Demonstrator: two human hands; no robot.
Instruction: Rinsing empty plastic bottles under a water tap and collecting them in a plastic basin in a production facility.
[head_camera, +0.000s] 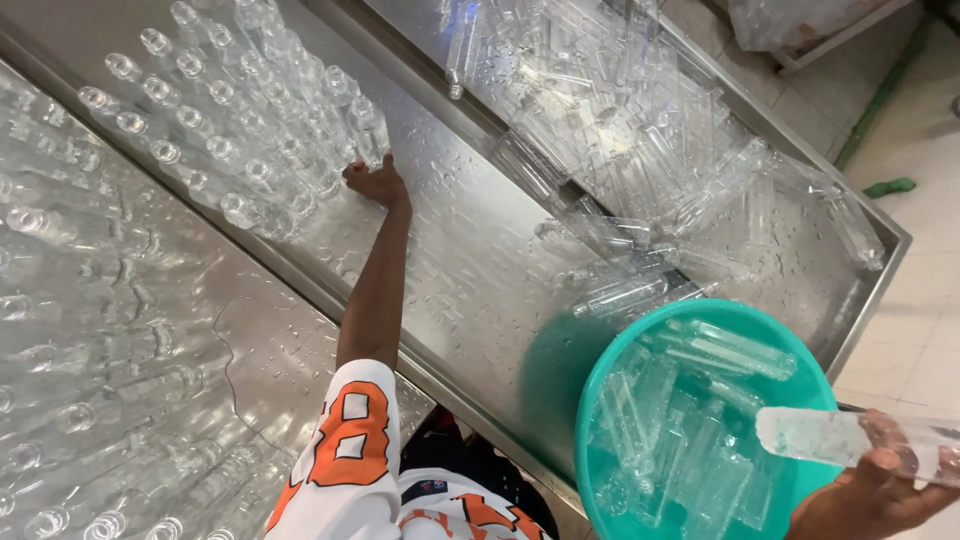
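My left hand (378, 185) reaches out over a wet steel tray (470, 270). Its fingertips touch the base of the nearest clear plastic bottle (368, 128) in a group of upright bottles (230, 120). Whether it grips that bottle is unclear. My right hand (870, 490), at the bottom right, holds a clear bottle (825, 435) on its side. It hovers over the edge of a teal basin (592, 420) in which several more clear bottles lie.
A second steel tray (860, 300) behind holds a heap of clear bottles (640, 130) lying down. More upright bottles (60, 350) fill the steel surface at the left. Tiled floor with a small green object (890, 187) lies at the right.
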